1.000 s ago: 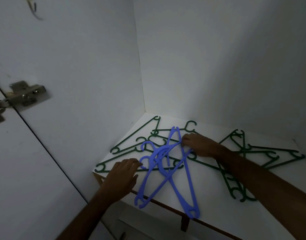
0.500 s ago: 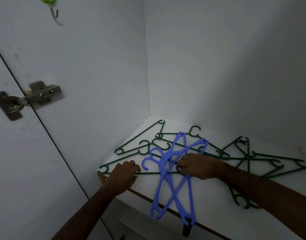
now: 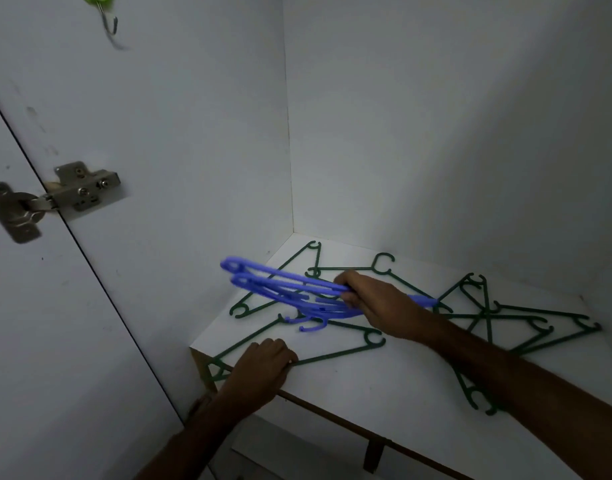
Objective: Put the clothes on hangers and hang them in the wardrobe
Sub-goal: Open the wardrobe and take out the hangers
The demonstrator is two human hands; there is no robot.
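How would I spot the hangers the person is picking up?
Look at the white wardrobe shelf strewn with thin dark green plastic hangers. The right hand grips a bunch of blue plastic hangers lifted above them: the only blue ones, and the only ones off the shelf.

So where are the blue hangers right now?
In the head view, the blue hangers are mid-frame, gripped by the right hand above the green hangers on the wardrobe shelf.

a home wardrobe: white shelf (image 3: 384, 393) strewn with green hangers (image 3: 335, 355); hinged door (image 3: 37, 306)
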